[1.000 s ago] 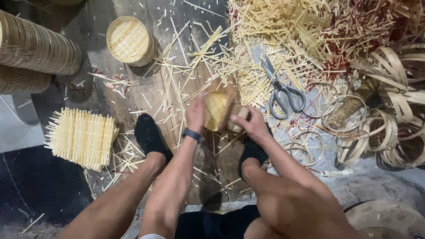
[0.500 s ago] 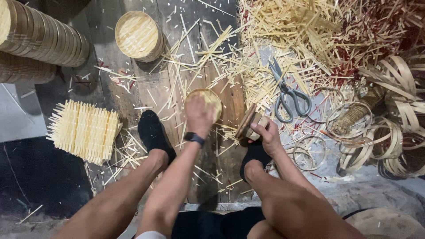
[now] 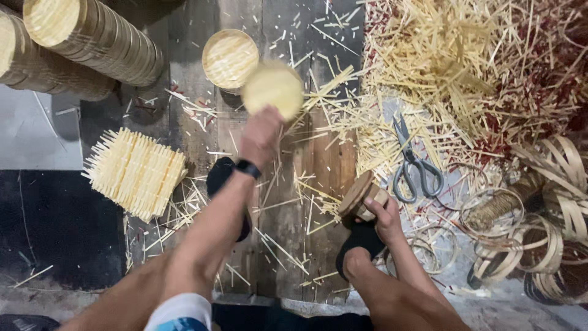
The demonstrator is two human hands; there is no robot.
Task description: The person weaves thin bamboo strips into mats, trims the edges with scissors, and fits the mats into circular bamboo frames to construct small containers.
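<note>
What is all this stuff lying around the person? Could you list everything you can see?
round woven disc: one, pale yellow, held up in the left hand
wooden block: one, brown, in the right hand by the right foot
round tray: one, pale bamboo, on the boards beyond the disc
stacked round trays: two long stacks, tan, top left
slatted mat: one, pale yellow, left on the boards
scissors: one pair, grey, right of centre
loose bamboo sticks: a big heap, straw and reddish, top right
bamboo hoops: many, tan, far right
left hand: gripping the disc, black wristband
right hand: closed on the block
</note>
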